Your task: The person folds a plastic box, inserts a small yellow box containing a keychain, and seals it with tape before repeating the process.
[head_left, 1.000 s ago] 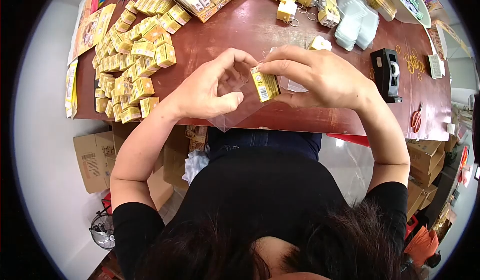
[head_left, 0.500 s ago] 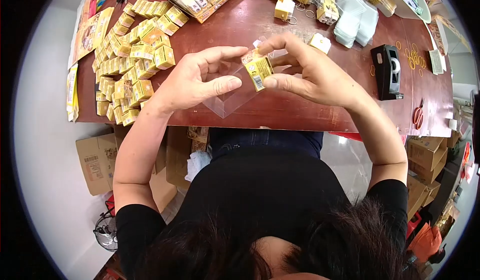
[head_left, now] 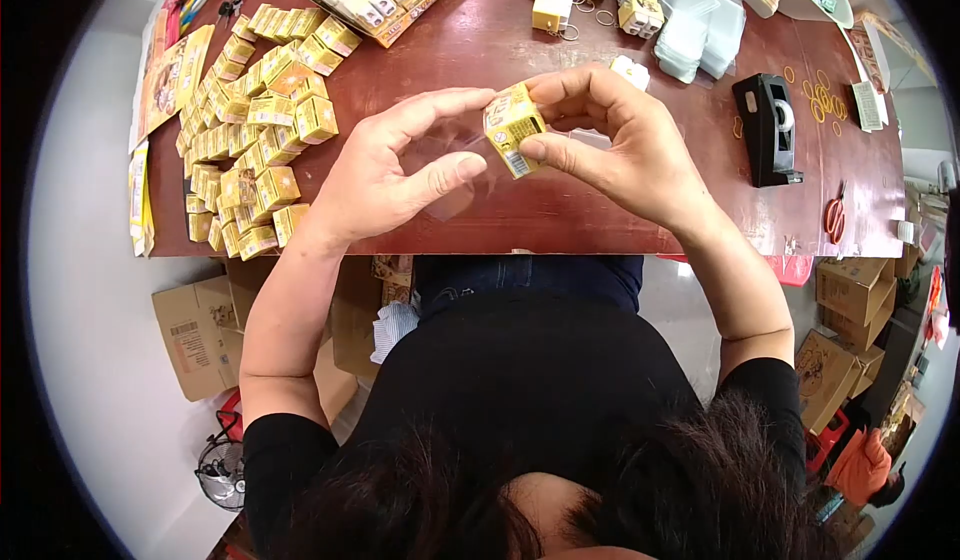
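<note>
Between the thumb and fingers of my right hand (head_left: pixel 625 145) is a small yellow box (head_left: pixel 513 130), printed with a barcode, its top and one side turned toward me. My left hand (head_left: pixel 385 165) is curved open on the box's other side. Its forefinger reaches the box's upper left corner, while the thumb stays apart from the box. A clear plastic piece (head_left: pixel 450 200) shows on the table behind my left thumb. To the left lies a large group of similar yellow boxes (head_left: pixel 265 110).
On the reddish table (head_left: pixel 400 230) are a display tray (head_left: pixel 385 30) of small items, yellow key-ring blocks (head_left: pixel 552 8) and clear plastic cases (head_left: pixel 680 55). Farther right are a black tape dispenser (head_left: pixel 768 130), rubber bands (head_left: pixel 825 103) and red-handled scissors (head_left: pixel 834 218). Cardboard boxes (head_left: pixel 195 335) stand below.
The yellow box has tipped, so its top face now shows beside the barcode side. My right hand stays closed on it. The clear plastic shows less under my left hand.
</note>
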`<state>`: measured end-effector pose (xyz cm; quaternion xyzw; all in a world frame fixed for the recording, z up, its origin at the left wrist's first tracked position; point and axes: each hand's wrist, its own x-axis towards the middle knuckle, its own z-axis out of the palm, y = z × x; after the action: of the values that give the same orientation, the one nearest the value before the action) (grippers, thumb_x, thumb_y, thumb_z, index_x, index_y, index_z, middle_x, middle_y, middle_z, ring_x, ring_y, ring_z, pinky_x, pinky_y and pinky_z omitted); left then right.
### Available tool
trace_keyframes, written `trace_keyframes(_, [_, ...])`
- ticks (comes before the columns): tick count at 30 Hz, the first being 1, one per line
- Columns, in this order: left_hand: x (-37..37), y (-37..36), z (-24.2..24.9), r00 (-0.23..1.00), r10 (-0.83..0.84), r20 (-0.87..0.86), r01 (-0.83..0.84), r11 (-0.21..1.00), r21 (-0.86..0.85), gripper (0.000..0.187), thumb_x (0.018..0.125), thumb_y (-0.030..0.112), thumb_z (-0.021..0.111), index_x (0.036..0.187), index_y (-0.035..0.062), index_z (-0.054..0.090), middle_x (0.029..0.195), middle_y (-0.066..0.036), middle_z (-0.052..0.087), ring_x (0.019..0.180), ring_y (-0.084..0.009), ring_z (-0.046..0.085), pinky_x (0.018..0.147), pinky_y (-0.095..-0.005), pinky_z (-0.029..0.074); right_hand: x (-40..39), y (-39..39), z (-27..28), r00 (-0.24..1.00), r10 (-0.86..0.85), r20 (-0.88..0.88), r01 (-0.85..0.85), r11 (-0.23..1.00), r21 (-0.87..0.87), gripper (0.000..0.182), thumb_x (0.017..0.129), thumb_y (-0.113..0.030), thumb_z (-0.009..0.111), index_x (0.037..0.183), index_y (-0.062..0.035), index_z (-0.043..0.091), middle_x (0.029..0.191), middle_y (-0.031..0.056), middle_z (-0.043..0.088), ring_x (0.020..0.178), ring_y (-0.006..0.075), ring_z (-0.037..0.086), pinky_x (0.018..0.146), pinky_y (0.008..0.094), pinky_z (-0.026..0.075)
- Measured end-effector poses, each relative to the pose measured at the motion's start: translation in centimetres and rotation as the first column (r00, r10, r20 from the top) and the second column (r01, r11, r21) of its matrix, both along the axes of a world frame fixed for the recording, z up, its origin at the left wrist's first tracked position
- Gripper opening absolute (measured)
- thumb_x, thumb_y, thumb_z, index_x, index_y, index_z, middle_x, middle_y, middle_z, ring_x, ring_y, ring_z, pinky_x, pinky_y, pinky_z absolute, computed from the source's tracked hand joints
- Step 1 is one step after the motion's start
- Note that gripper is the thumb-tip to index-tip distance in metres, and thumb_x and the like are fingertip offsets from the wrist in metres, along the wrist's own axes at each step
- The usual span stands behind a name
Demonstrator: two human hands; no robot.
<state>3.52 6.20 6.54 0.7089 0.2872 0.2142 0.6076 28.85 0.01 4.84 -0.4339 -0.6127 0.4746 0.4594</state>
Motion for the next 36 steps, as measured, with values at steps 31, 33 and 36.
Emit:
trace_keyframes(31, [1.2, -1.1, 1.7, 0.982, 0.084, -0.172, -0.021, 0.941, 0.338, 0.059, 0.081, 0.011, 0.086, 0.134, 0.0017, 0.064, 0.127, -0.012, 0.065, 0.104, -0.0181, 0.067, 0.090, -0.0319, 0.056, 0.6, -0.1, 1.1, 0.952, -0.067, 0.299, 0.002, 0.977, 0.213, 0.040, 0.079, -0.016, 0.085, 0.108, 0.0003, 0.063, 0.100, 0.0145, 0.071, 0.096, 0.0264, 0.071, 0.084, 0.0367, 0.057])
trace_keyframes(33, [1.4, -1.2, 1.7, 0.972, 0.124, -0.198, -0.010, 0.868, 0.497, 0.058, 0.081, 0.011, 0.085, 0.134, 0.0015, 0.064, 0.129, -0.013, 0.064, 0.106, -0.0183, 0.066, 0.092, -0.0326, 0.057, 0.5, 0.0, 1.1, 0.952, -0.065, 0.298, 0.004, 0.979, 0.203, 0.040, 0.079, -0.016, 0.086, 0.108, 0.0002, 0.063, 0.100, 0.0148, 0.071, 0.096, 0.0266, 0.071, 0.084, 0.0367, 0.057])
trace_keyframes(36, [1.3, -1.2, 2.2, 0.969, 0.142, -0.201, -0.028, 0.875, 0.483, 0.057, 0.083, 0.009, 0.084, 0.135, 0.0014, 0.063, 0.131, -0.012, 0.062, 0.108, -0.0187, 0.066, 0.095, -0.0331, 0.056, 0.6, 0.2, 1.3, 0.926, -0.127, 0.356, 0.029, 0.963, 0.267, 0.040, 0.079, -0.016, 0.086, 0.108, 0.0000, 0.063, 0.100, 0.0151, 0.071, 0.096, 0.0270, 0.071, 0.084, 0.0369, 0.057])
